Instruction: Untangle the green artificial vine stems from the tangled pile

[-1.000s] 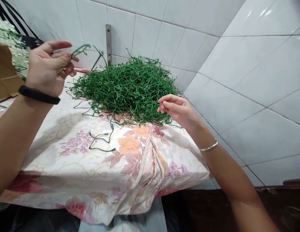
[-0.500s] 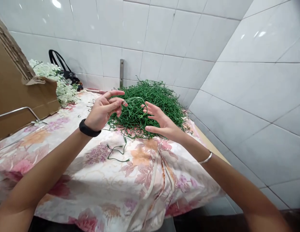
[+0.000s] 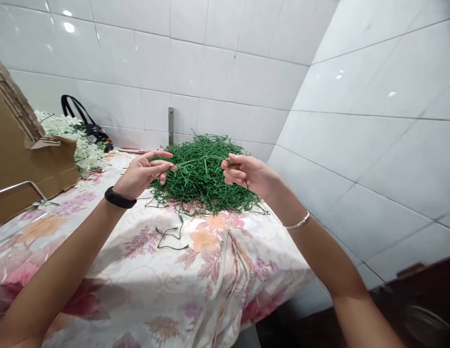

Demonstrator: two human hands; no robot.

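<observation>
Between my hands stretches a thin green artificial flower stem, with a short branch hanging near its middle. My left hand, a black band on its wrist, pinches one end between thumb and finger. The other end is in the closed fingers of my right hand, which has a silver bangle below it. Right behind the stem rises a tangled heap of similar green stems. A few loose stem pieces lie on the cloth in front of the heap.
A floral cloth covers the table. To the left stand a cardboard box with a metal wire frame, white artificial flowers and a black bag. Tiled walls close off the back and right.
My right hand has gone from spread fingers beside the stem to a closed grip on its end. The stem is now straighter. The view has shifted to the right and up.
</observation>
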